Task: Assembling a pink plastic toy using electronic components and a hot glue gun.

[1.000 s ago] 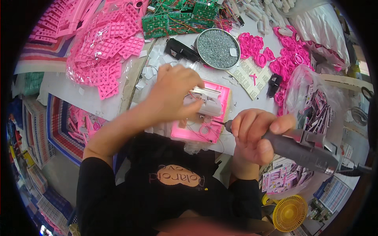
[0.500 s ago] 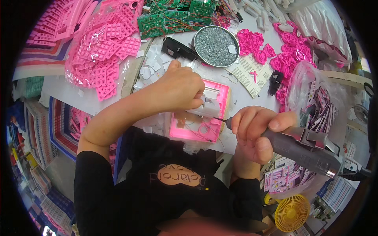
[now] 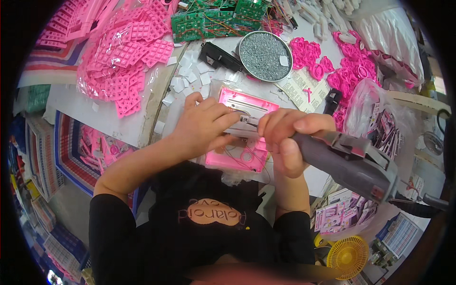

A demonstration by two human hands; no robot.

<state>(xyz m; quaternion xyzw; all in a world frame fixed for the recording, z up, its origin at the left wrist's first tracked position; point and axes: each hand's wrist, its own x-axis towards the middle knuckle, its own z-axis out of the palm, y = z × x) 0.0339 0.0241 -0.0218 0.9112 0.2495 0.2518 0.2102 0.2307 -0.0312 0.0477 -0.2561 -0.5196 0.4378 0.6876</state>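
Observation:
A pink plastic casing (image 3: 236,164) lies in front of me, with thin wires in its lower part. Across its middle sits a pale plastic part (image 3: 241,131). My left hand (image 3: 202,124) reaches over the casing from the left and steadies this part between thumb and fingers; the other fingers are bent. My right hand (image 3: 297,137) is wrapped round a grey electric screwdriver (image 3: 344,161). The tool slants down to the left, its tip at a small metal piece (image 3: 248,119) on the pale part, close to my left fingertips. Whether a screw sits there, I cannot tell.
Beyond the casing stand a round dish of small screws (image 3: 265,56) and a black plastic part (image 3: 220,57). Green circuit boards (image 3: 203,25) lie farther back. Pink keypads (image 3: 128,57) fill a bag at left; pink rings (image 3: 349,61) and bagged printed cards (image 3: 344,211) lie right.
The screwdriver has moved up and left, bringing its tip onto the pale part. My left hand has opened from a tighter curl and shifted left and nearer to me.

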